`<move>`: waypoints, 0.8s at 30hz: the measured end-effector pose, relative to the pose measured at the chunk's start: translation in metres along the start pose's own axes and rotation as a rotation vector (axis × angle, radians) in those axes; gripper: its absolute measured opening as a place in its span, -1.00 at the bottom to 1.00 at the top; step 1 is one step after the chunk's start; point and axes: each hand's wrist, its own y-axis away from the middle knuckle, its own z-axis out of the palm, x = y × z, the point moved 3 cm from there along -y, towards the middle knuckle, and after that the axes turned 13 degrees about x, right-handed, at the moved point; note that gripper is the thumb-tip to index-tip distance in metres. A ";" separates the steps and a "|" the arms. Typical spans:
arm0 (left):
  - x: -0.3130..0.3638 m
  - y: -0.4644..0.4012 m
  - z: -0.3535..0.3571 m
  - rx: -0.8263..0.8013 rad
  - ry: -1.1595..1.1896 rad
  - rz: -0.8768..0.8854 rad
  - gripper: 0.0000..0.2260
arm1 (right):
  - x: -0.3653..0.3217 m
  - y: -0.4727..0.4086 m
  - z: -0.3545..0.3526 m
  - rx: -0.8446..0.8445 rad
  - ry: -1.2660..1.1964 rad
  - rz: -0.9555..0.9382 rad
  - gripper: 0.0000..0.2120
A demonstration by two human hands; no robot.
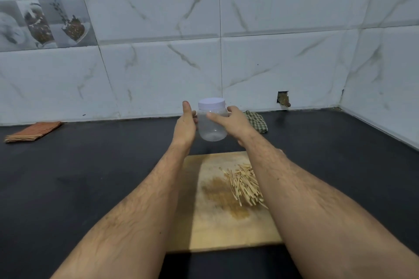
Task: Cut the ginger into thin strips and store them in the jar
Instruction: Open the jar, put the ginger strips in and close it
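Observation:
A clear plastic jar (212,129) with a white lid (211,103) is held above the dark counter, just beyond the cutting board. My left hand (186,123) grips its left side, thumb up. My right hand (229,120) wraps round its right side, fingers across the front. The jar looks empty and its lid is on. A pile of thin pale ginger strips (243,184) lies on the right part of the wooden cutting board (217,222), partly hidden under my right forearm.
A folded orange striped cloth (34,131) lies at the back left of the black counter (90,176). A green checked cloth (257,121) sits behind my right hand near the tiled wall. The wall has a small hole (283,98) low down. No knife is in view.

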 end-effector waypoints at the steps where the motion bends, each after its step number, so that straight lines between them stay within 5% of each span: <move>1: 0.003 0.011 -0.006 0.018 -0.005 0.021 -0.38 | -0.004 0.013 -0.004 0.009 0.027 -0.034 -0.18; 6: 0.003 0.063 -0.040 0.096 -0.046 0.108 -0.39 | -0.017 0.084 -0.015 0.000 0.039 -0.120 0.01; 13: -0.007 0.114 -0.086 0.103 -0.170 0.167 -0.35 | -0.001 0.168 -0.008 -0.124 -0.064 -0.081 -0.13; 20: 0.009 0.137 -0.094 -0.072 0.014 0.151 -0.44 | 0.002 0.201 -0.006 -0.069 -0.066 -0.121 -0.21; 24: 0.016 0.144 -0.091 -0.266 -0.070 0.229 -0.49 | 0.002 0.212 -0.003 -0.034 -0.038 -0.167 -0.22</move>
